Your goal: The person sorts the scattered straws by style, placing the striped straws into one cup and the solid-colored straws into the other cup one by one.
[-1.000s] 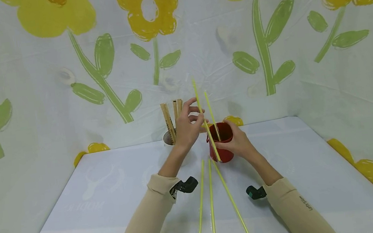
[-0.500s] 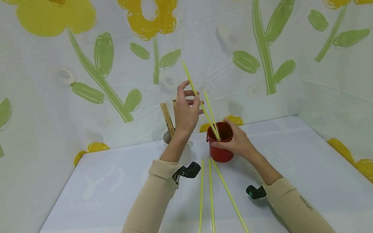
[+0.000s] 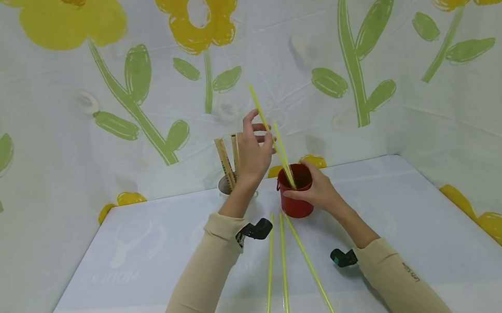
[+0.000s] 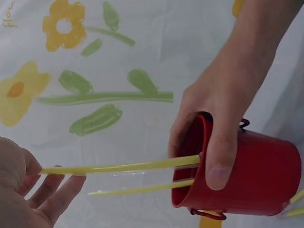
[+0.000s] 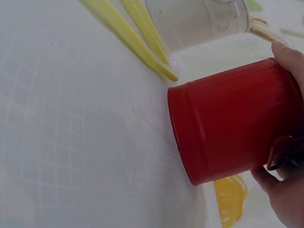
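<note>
Raised over the table, my left hand [image 3: 254, 152] pinches a yellow straw [image 4: 123, 167] in a clear wrapper near its upper end. The straw slants down and its lower end is inside a red metal bucket [image 3: 297, 207]. A second yellow straw [image 4: 142, 190] leans in the same bucket, apart from my fingers. With thumb and fingers spread around the rim, my right hand [image 3: 323, 192] grips the bucket, which stands upright on the table. In the right wrist view, the side of the bucket fills the right half, and only part of that hand shows.
Three more wrapped yellow straws [image 3: 284, 272] lie on the table in front of the bucket. To the left, partly behind my left hand, a white bucket [image 5: 194, 21] holds several paper-wrapped sticks [image 3: 224, 162]. A flower-printed sheet [image 3: 276, 59] hangs behind the table.
My left hand has lifted the straw and brought its lower end from in front of the red bucket into its opening. My right hand has stayed on the bucket.
</note>
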Motion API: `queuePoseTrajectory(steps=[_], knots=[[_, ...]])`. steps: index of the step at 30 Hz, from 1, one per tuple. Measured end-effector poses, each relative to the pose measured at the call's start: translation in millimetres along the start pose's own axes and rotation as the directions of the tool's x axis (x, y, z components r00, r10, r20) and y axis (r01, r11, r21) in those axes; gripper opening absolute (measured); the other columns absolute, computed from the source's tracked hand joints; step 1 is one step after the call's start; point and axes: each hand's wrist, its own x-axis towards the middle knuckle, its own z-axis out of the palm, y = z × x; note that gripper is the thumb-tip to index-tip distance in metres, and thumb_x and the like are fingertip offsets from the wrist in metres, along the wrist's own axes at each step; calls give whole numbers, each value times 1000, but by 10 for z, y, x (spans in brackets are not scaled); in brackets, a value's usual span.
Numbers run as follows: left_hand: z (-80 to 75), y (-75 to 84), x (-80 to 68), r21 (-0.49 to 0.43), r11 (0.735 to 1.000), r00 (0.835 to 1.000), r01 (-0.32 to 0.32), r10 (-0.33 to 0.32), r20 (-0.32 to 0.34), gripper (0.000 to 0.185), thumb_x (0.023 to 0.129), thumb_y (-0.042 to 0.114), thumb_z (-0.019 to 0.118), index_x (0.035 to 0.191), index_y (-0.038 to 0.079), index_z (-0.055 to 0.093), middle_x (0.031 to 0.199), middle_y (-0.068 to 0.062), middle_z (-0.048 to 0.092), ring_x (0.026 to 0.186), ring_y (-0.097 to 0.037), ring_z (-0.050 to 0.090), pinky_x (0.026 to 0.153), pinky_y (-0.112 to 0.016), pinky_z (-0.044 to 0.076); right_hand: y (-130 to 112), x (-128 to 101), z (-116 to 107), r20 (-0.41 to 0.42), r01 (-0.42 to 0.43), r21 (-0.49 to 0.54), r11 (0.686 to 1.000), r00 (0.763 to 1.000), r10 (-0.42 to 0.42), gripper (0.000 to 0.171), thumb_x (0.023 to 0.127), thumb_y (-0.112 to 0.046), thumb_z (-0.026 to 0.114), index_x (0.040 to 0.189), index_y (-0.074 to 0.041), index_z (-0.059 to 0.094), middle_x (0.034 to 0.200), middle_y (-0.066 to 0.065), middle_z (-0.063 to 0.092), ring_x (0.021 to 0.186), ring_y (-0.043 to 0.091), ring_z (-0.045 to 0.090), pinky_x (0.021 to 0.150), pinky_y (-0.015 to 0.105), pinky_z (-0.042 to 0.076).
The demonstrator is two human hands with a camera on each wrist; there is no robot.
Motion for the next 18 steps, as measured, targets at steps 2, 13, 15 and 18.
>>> queuePoseTrajectory(steps=[2,13,15,18], knots=[[11,-29,-19,14,1000,1000,6,-6,4,52,98,5,52,146,15,35,110,-13,61,85,-27,70,64,-27,59,2,1,1,2,2,-2,1000,1000,-2,99,75,-41,84,151,-13,27,143,7,48,132,28,46,95,51,53],[125,-188,-116,17,1000,999,17,-18,35,53,96,2,52,146,12,35,111,-17,60,87,-31,70,62,-27,59,-7,-9,-3,-5,10,-8,1000,1000,-10,96,75,-41,84,150,-16,29,141,7,50,130,28,48,94,51,53],[141,-209,-143,22,1000,999,20,-21,36,53,96,2,53,145,12,36,110,-16,61,88,-31,70,61,-27,59,-11,-11,0,-5,7,-13,1000,1000,-7,96,75,-41,84,150,-16,29,141,7,50,130,28,47,94,51,53],[172,-248,-176,26,999,999,31,-32,41,54,95,2,54,145,12,37,110,-16,61,88,-30,70,61,-27,59,-18,-16,3,-8,0,-15,1000,1000,-1,96,75,-41,84,149,-17,29,141,7,49,130,28,47,94,51,53]])
